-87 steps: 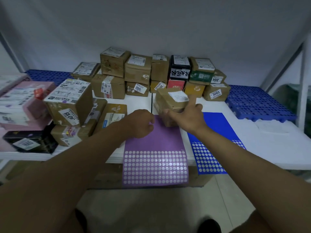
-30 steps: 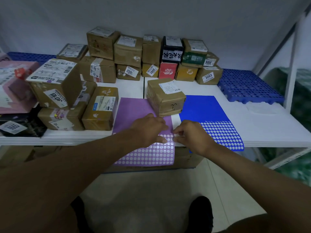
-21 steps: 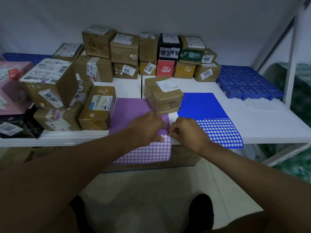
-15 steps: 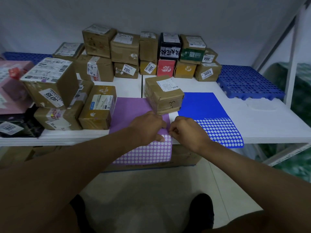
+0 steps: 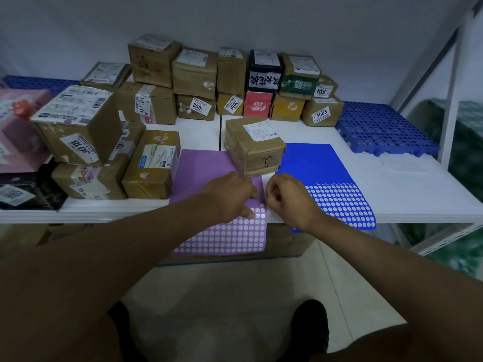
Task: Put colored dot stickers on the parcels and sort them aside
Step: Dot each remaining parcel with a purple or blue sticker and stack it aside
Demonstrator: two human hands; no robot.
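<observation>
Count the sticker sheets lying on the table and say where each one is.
2. The purple sheet lies in the middle, under the left hand, its near end hanging over the table edge. The blue sheet lies just to its right.

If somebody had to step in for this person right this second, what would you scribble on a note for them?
Left hand: presses down on the purple sticker sheet near its right edge, at the top row of dots.
Right hand: fingers curled beside that edge, apparently pinching off a dot; the dot itself is too small to see.
The brown parcel to be marked sits just behind both hands, between the purple sheet and the blue sticker sheet.
Done: other parcels are stacked at left and along the back.
Left: stick a dot on this parcel, then move it aside.
</observation>
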